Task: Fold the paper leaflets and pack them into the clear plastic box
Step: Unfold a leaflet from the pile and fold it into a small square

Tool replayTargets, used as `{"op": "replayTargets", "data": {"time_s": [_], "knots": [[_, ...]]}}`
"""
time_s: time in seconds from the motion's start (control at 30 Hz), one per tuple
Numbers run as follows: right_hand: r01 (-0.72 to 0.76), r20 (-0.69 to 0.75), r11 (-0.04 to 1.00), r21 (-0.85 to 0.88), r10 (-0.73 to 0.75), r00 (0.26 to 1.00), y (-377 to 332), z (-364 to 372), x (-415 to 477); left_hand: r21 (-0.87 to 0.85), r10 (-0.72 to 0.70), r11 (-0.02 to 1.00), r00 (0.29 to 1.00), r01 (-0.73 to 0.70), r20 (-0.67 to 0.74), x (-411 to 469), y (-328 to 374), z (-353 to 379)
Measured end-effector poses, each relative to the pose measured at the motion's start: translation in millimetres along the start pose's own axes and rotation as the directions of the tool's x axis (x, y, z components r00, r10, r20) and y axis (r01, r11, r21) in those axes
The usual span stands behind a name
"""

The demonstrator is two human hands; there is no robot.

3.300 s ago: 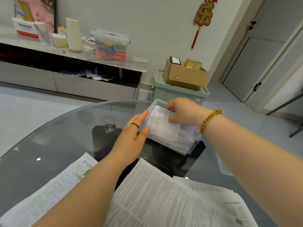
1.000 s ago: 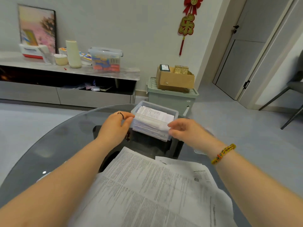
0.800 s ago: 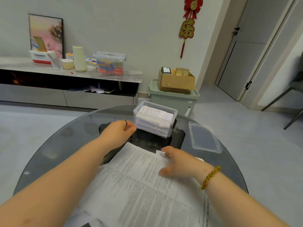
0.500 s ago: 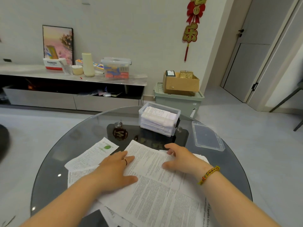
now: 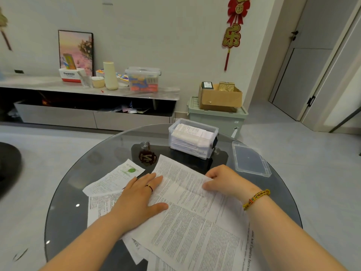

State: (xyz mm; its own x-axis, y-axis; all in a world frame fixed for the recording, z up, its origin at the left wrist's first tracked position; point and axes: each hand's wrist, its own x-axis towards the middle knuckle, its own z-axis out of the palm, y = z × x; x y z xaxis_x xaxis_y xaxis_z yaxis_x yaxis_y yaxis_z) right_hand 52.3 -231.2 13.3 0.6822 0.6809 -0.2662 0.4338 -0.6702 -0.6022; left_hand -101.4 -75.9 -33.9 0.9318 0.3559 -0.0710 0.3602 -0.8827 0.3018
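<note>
Leaflet (image 5: 195,222), large, at frame centre: left hand (image 5: 140,196) flat on it, fingers straight; right hand (image 5: 224,182) pinches its right edge. Clear plastic box (image 5: 195,122), packed, above.

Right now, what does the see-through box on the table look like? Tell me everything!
The box is a small rectangle of clear plastic with a thick rim, open on top. It stands upright on the far side of the round glass table, nearly full of folded white leaflets stacked flat. Its lid lies apart on the table to the right. Neither the left hand nor the right hand touches it.
</note>
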Motion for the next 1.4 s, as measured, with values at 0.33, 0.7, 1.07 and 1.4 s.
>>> {"op": "replayTargets", "data": {"time_s": [0.33, 0.7, 1.07, 1.4], "knots": [[0.087, -0.265, 0.801, 0.592, 0.092, 0.96, 16.5, -12.2, -0.6, -0.757, -0.378, 0.653, 0.881, 0.035, -0.285, 18.4, 15.5, -12.7], [0.112, -0.213, 0.483, 0.868, 0.158, 0.964, 27.1, -11.8, 12.3, -0.923, -0.285, 0.362, 0.958, 0.132, 0.025, 30.6, 5.5, -17.8], [-0.006, 0.016, 0.654, 0.756, -0.009, 1.0, 47.9, -19.9, 4.2, -0.944, -0.212, 0.304, 0.975, 0.126, 0.062, 26.7, 1.3, -17.9], [0.028, 0.001, 0.624, 0.781, -0.045, 0.999, 50.1, -14.3, 2.8, -0.99, -0.181, 0.121, 0.983, 0.065, 0.043, 25.6, -2.0, -19.0]]}}
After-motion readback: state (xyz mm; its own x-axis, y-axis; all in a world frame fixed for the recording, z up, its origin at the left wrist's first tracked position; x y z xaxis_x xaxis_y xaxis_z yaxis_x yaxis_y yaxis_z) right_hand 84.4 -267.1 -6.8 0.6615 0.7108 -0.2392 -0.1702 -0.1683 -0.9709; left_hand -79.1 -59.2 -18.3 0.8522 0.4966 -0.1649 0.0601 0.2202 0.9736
